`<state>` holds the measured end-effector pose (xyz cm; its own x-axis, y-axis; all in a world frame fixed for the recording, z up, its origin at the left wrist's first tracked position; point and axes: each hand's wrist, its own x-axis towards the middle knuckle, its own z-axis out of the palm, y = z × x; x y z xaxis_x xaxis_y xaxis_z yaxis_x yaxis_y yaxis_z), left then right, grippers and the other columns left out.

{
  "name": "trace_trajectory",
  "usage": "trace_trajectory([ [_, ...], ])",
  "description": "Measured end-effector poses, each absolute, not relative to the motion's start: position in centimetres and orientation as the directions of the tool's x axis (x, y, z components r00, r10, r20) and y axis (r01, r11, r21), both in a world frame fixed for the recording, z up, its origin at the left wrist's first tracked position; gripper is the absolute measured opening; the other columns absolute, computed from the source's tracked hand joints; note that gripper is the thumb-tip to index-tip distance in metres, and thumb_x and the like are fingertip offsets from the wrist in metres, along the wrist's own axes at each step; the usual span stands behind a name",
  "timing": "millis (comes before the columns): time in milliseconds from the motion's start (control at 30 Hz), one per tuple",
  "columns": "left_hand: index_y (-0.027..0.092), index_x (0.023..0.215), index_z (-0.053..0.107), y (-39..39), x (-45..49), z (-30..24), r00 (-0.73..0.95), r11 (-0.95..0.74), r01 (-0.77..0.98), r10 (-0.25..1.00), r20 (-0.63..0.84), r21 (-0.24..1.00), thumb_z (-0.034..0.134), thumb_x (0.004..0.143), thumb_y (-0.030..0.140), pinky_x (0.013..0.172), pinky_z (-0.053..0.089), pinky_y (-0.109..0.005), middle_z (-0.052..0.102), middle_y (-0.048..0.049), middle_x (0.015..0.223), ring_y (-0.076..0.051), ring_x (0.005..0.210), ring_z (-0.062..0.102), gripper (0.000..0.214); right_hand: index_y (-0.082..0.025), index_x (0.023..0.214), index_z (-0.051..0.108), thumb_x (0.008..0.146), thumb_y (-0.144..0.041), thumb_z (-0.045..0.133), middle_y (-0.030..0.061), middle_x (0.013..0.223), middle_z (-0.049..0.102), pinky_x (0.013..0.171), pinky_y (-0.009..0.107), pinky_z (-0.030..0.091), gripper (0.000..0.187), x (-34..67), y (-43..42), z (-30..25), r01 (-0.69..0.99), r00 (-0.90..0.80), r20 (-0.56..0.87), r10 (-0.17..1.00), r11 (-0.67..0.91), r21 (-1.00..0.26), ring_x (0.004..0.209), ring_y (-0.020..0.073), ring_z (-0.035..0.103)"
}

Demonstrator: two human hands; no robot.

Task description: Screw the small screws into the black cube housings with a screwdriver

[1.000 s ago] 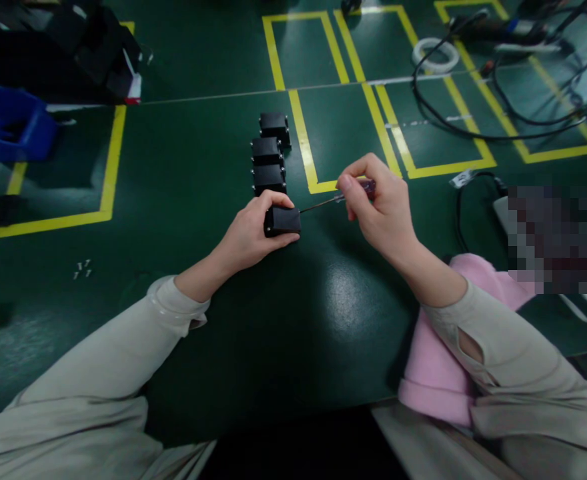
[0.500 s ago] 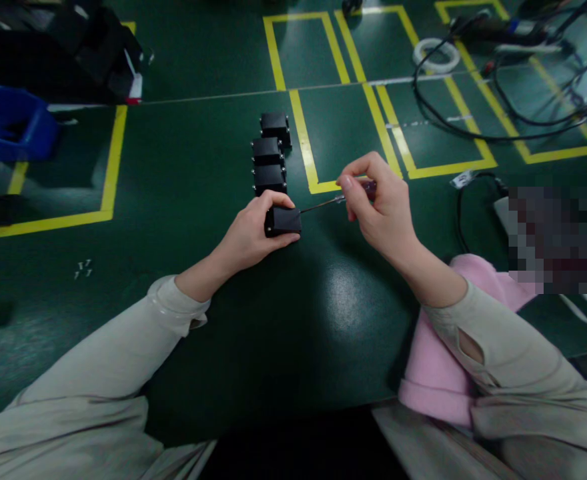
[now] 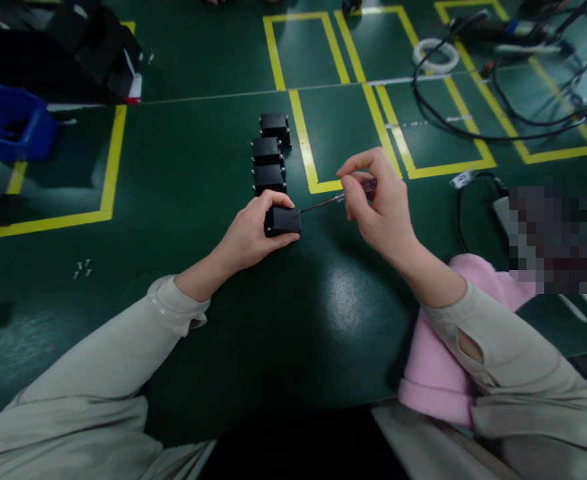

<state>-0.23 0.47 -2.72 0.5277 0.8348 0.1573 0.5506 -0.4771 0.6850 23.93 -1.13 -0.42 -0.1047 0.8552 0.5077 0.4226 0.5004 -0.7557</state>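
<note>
A small black box [image 3: 286, 221] with shiny screws at its corners rests on the green table, and my left hand [image 3: 251, 230] grips it by its far and near sides. My right hand [image 3: 376, 200] holds a screwdriver [image 3: 371, 188] by its dark purple handle, fingers closed around it. The thin shaft points left, its tip at the box's right end by a corner. Just beyond my left hand, 3 similar black boxes [image 3: 268, 177] stand in a short row running away from me.
Several loose screws [image 3: 82, 269] lie at left. A blue bin [image 3: 13, 123] and dark equipment are at far left. Yellow tape [image 3: 303, 140] marks rectangles. Far right hold a white tape roll [image 3: 436, 56] and a looped black cable [image 3: 423, 107]. Pink cloth [image 3: 433, 373] lies under my right forearm.
My right hand's index finger has shifted slightly on the screwdriver handle. My left hand and the box stay in place. Another person's fingers show faintly at the top edge.
</note>
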Motion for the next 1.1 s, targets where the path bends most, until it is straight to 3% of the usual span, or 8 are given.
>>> trace_trajectory([
  [300, 0.02, 0.118, 0.056, 0.47, -0.22, -2.71, 0.525, -0.471, 0.553, 0.837, 0.151, 0.688, 0.074, 0.081, 0.036, 0.095, 0.049, -0.036, 0.065, -0.0041, 0.117, -0.023, 0.106, 0.063, 0.043, -0.023, 0.091, 0.058, 0.102, -0.05, 0.049, -0.0026, 0.074, 0.059, 0.063, 0.028, 0.049, 0.031, 23.94, -1.19, -0.49, 0.436, -0.11, 0.506, 0.855, 0.499, -0.749, 0.063, 0.0103, 0.057],
  [500, 0.02, 0.117, 0.056, 0.45, -0.19, -2.64, 0.521, -0.466, 0.559, 0.841, 0.146, 0.686, 0.074, 0.081, 0.035, 0.094, 0.049, -0.036, 0.065, -0.0041, 0.117, -0.023, 0.107, 0.063, 0.043, -0.024, 0.103, 0.058, 0.103, -0.046, 0.05, -0.0023, 0.077, 0.058, 0.066, 0.03, 0.051, 0.024, 23.95, -1.23, -0.41, 0.432, -0.106, 0.531, 0.841, 0.52, -0.737, 0.066, 0.012, 0.058],
  [733, 0.02, 0.117, 0.056, 0.4, -0.13, -2.63, 0.521, -0.465, 0.558, 0.841, 0.146, 0.687, 0.074, 0.081, 0.035, 0.095, 0.049, -0.037, 0.065, -0.0042, 0.117, -0.023, 0.107, 0.063, 0.043, -0.022, 0.092, 0.059, 0.103, -0.048, 0.047, -0.0035, 0.071, 0.055, 0.063, 0.028, 0.048, 0.031, 23.91, -1.31, -0.4, 0.445, -0.115, 0.505, 0.856, 0.498, -0.744, 0.062, 0.01, 0.055],
  [933, 0.021, 0.117, 0.056, 0.4, -0.14, -2.62, 0.521, -0.462, 0.562, 0.842, 0.14, 0.686, 0.074, 0.081, 0.036, 0.092, 0.048, -0.036, 0.064, -0.0039, 0.118, -0.023, 0.106, 0.063, 0.043, -0.023, 0.103, 0.059, 0.104, -0.047, 0.044, -0.0001, 0.084, 0.062, 0.066, 0.029, 0.05, 0.029, 23.93, -1.25, -0.35, 0.436, -0.104, 0.507, 0.856, 0.497, -0.75, 0.069, 0.0116, 0.058],
  [1100, 0.021, 0.118, 0.056, 0.4, -0.17, -2.59, 0.526, -0.465, 0.558, 0.839, 0.141, 0.687, 0.074, 0.081, 0.036, 0.094, 0.048, -0.036, 0.065, -0.0044, 0.119, -0.024, 0.108, 0.063, 0.044, -0.023, 0.096, 0.061, 0.103, -0.05, 0.046, -0.001, 0.077, 0.059, 0.065, 0.029, 0.049, 0.031, 23.93, -1.32, -0.31, 0.432, -0.107, 0.503, 0.857, 0.496, -0.753, 0.067, 0.0118, 0.057],
])
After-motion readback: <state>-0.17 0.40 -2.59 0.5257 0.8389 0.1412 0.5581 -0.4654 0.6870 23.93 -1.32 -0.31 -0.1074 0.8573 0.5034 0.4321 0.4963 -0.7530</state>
